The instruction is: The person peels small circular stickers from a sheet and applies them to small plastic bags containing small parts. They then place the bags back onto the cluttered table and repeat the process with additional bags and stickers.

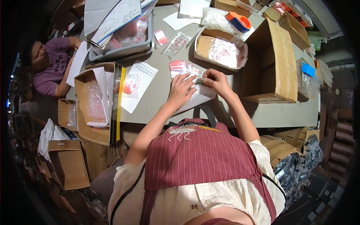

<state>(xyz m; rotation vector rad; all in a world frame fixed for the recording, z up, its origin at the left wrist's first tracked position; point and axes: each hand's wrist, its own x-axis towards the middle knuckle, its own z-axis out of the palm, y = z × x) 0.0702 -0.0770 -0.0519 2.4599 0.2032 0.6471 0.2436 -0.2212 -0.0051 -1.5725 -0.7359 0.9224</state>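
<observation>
Small bags (177, 66), centre of frame, partly covered by left hand (180, 90), fingers spread apart. Right hand (217, 81) just beside: fingertips bunched, cannot tell whether on anything. Upper left, papers (116, 18) hide part of grey bin (151, 36); top edge cuts papers off.

Beside the left hand (180, 91), a bare strip of worktop (153, 93) leaves room for passing. On the right side, the tall carton (287, 60) stands in the way; ahead, the shallow box (221, 65) blocks, and the grey tub (151, 37) closes the far left.
</observation>
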